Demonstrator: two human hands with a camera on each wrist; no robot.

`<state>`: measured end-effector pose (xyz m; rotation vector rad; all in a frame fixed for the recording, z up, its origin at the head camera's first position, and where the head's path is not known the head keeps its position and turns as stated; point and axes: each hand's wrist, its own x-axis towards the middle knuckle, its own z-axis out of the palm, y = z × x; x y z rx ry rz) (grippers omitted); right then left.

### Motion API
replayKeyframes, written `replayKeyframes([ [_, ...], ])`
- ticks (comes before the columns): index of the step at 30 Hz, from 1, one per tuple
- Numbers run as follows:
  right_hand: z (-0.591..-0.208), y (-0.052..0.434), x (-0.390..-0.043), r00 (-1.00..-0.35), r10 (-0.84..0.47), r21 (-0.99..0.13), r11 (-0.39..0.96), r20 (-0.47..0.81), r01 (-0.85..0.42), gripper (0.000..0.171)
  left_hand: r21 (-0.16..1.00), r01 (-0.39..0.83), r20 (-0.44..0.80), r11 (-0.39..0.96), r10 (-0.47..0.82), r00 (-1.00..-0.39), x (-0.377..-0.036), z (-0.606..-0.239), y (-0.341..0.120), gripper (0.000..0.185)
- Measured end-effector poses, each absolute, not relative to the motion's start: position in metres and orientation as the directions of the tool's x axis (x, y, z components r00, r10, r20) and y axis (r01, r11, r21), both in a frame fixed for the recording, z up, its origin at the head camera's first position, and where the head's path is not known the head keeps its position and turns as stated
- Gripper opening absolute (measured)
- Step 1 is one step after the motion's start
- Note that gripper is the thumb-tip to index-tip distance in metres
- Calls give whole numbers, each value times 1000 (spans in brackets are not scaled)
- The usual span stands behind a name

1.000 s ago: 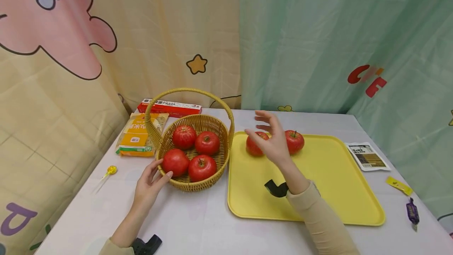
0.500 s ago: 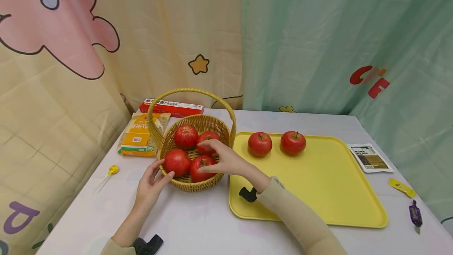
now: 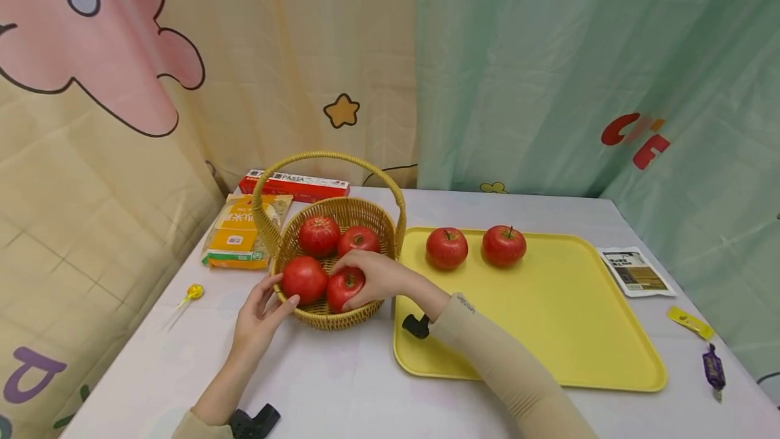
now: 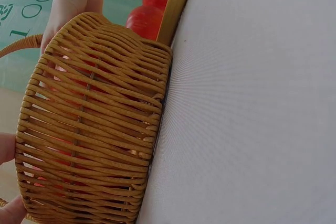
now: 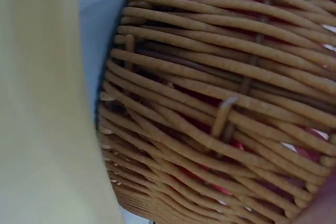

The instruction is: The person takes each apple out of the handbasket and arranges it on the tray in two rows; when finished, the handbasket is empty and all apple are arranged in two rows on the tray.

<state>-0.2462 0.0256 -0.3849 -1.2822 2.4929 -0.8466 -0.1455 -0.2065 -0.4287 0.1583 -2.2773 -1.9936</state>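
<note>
A woven basket [image 3: 332,321] with a tall arched handle stands on the white table and holds several red apples. My left hand [image 3: 258,320] holds its near left rim, fingertips close to the front left apple [image 3: 304,280]. Reaching into the basket from the right, my right hand [image 3: 380,278] grips the front right apple [image 3: 344,288] between thumb and fingers. Behind it sit two more apples [image 3: 319,236]. In the left wrist view the basket's woven side [image 4: 94,114] hides most of the fruit. The right wrist view shows mainly the basket weave [image 5: 210,103].
Right of the basket lies a yellow tray [image 3: 518,330] bearing two apples [image 3: 447,248] at its back. A red pasta box [image 3: 305,188], a grain bag [image 3: 240,232] and a lollipop [image 3: 193,292] are at left. A white pouch [image 3: 636,272] and two small wrapped sweets [image 3: 713,368] lie at right.
My right hand has moved left from above the apples on the tray into the basket and closed round the front right apple. The left hand has stayed at the rim.
</note>
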Motion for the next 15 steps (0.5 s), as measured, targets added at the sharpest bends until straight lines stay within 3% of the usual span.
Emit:
replayKeyframes([
  [7,-367,53,-238,-649,-725,-734,308,232,-606,53,990,-21,0,138,-152,-988,-147,-429,-207,58],
  [15,-322,145,-221,-691,-602,-831,81,400,-551,56,991,8,28,136,-149,-988,-146,-429,-207,57],
])
